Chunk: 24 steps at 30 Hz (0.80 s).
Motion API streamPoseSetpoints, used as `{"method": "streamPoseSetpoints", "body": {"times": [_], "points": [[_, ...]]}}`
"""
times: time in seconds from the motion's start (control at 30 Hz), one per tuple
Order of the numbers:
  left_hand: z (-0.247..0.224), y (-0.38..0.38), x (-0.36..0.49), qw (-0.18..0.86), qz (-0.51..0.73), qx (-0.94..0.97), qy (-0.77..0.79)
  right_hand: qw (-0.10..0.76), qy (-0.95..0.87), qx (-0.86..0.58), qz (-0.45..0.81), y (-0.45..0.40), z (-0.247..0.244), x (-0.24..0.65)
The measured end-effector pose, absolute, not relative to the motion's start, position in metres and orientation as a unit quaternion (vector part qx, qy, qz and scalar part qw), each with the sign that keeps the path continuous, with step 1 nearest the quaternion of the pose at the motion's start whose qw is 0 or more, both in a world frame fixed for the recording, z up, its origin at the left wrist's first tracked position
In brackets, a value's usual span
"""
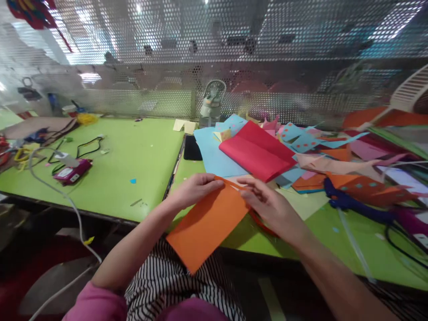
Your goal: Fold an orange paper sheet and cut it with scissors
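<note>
A folded-looking orange paper sheet [207, 223] hangs tilted over the table's front edge and my lap. My left hand [197, 189] pinches its upper edge, thumb on top. At its upper right corner my right hand [267, 205] is closed, with thumb and fingers on the paper. A thin pale sliver shows by the right fingertips; I cannot make out what it is. Below the right palm curves an orange-red loop [262, 224], like a scissors handle, partly hidden; whether the hand holds it I cannot tell. Just beyond lie a red paper sheet [257, 149] and light blue paper [214, 154].
A black phone [193, 148] and a clear bottle [211, 104] stand beyond my hands. Paper cut-outs [301, 136] pile up at right, near a blue glue gun [351, 207]. At left are a purple power box [72, 171] and a white cable [75, 209]. A perforated metal screen [150, 76] closes the back.
</note>
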<state>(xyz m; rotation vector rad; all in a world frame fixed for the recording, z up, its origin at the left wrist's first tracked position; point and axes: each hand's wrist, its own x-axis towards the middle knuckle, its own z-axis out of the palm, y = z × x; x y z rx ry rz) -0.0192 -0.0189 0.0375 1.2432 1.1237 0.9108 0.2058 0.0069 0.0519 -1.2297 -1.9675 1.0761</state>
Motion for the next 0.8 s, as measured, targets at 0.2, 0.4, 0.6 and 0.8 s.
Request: {"method": "streamPoseSetpoints", "body": {"times": [0.2,0.4,0.6,0.8], "points": [[0.031,-0.005,-0.021,0.570,0.377,0.532,0.500,0.363,-0.672,-0.474,0.438,0.022,0.041,0.208],[0.021,0.023,-0.029,0.514,0.416,0.503,0.557,0.362,-0.630,-0.525,0.443,0.025,0.030,0.235],[0.015,0.032,-0.034,0.476,0.443,0.470,0.596,0.323,-0.651,-0.548,0.414,0.028,0.015,0.253],[0.053,0.048,-0.027,0.465,0.528,0.421,0.573,0.347,-0.629,-0.530,0.450,0.024,0.020,0.268]]}}
